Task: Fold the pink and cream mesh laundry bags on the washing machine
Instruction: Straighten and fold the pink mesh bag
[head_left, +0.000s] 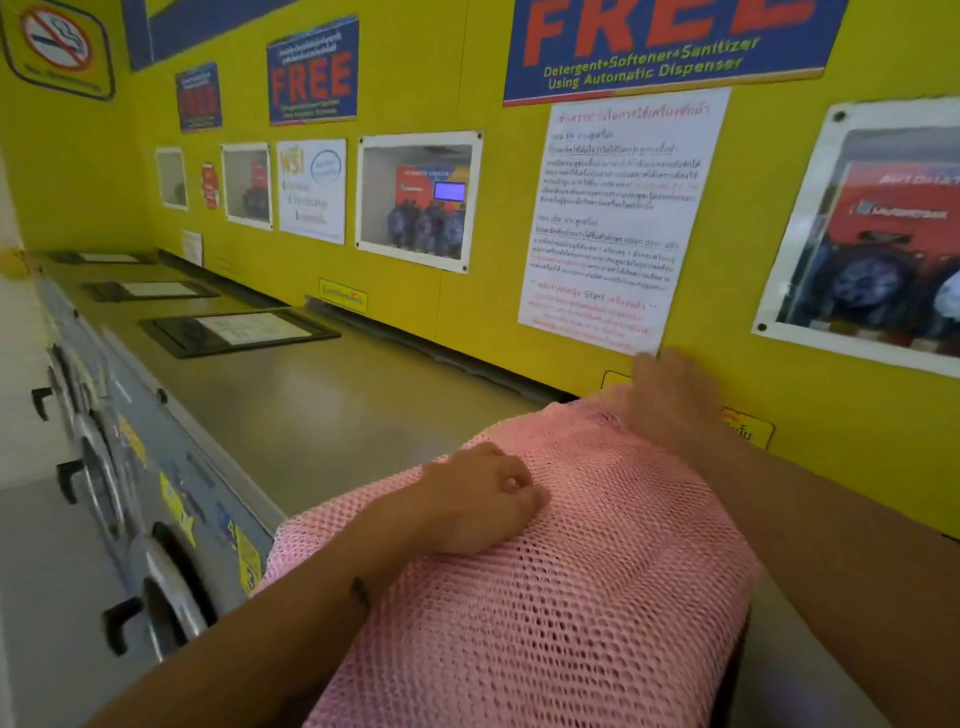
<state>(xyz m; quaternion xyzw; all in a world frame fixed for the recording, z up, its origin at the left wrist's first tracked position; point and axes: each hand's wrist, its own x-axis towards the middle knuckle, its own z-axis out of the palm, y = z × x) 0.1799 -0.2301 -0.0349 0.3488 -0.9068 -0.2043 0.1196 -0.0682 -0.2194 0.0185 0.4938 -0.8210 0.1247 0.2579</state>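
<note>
Fingers (511, 486) of the left hand (480, 501) were curled together, knuckles pressing down on the pink mesh bag (561, 597), which lay spread over the near end of the washing machine top (311, 415), its front edge overhanging toward the viewer. Farther back, the right hand (670, 400) rested on the bag's far edge near the yellow wall (467, 322); it was blurred, so whether its fingers were apart or pinching the mesh could not be told. No cream bag was visible. The loose, slippery mesh could likely slide off the front edge, or fold crookedly, if the pressing hand lifted too early.
</note>
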